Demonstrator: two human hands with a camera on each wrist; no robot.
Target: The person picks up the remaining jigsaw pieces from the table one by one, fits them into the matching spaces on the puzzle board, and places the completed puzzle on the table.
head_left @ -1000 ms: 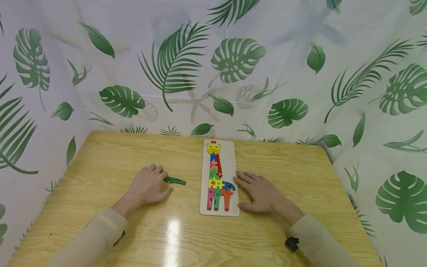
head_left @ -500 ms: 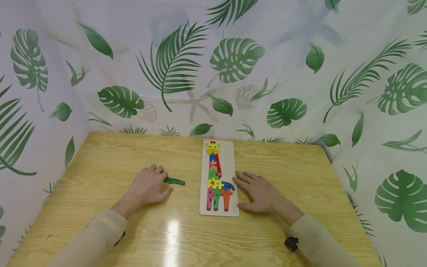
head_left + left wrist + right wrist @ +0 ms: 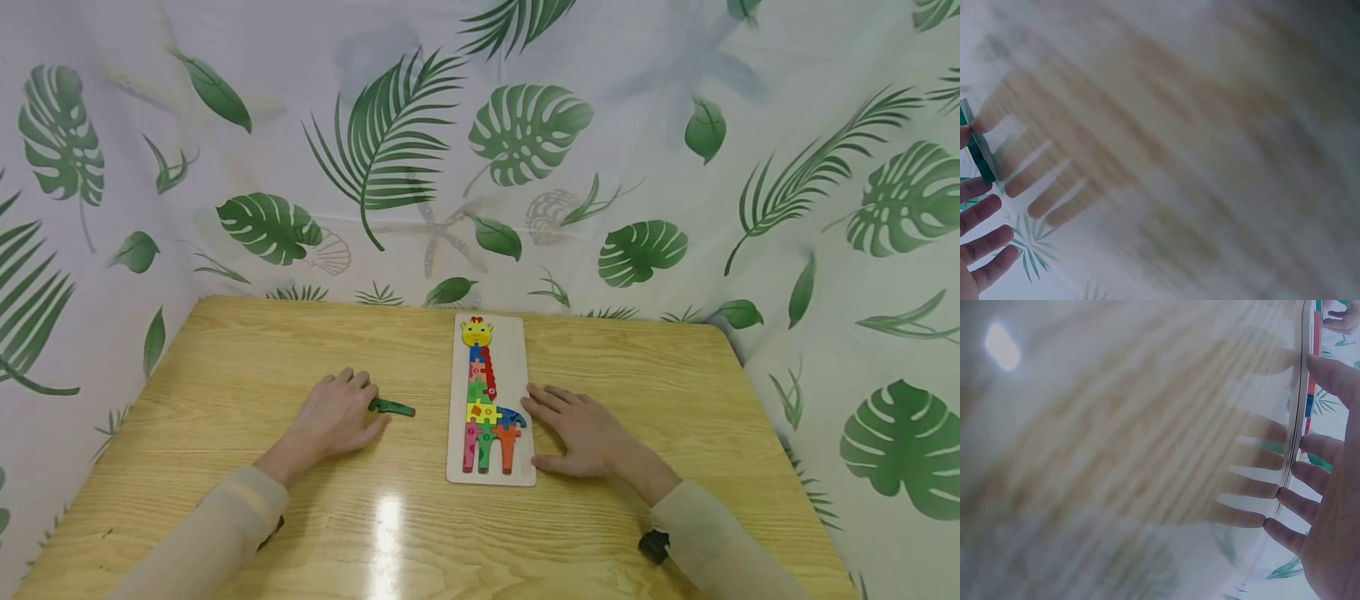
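Observation:
A pale wooden board [image 3: 510, 350] near the table's middle holds a colourful giraffe jigsaw with a yellow head. Its lower right slot shows bare wood. To its left a loose dark green puzzle piece [image 3: 396, 407] lies flat on the table. My left hand [image 3: 337, 417] rests beside that piece, index finger at its far left end and thumb just in front. In the left wrist view the green piece [image 3: 980, 147] shows between thumb and index, the other fingers loosely spread. My right hand [image 3: 581, 433] touches the board's right edge with spread fingers, also seen in the right wrist view.
The glossy wooden table [image 3: 225, 358] reflects the hands in both wrist views. A white cloth [image 3: 420, 275] with green leaf prints hangs behind the table and at both sides. Small black devices sit at both wrists, below the beige sleeves [image 3: 697, 533].
My left thumb has come slightly nearer the green puzzle piece. The whole head view has drifted slightly; the board and my right hand hold their place on the table.

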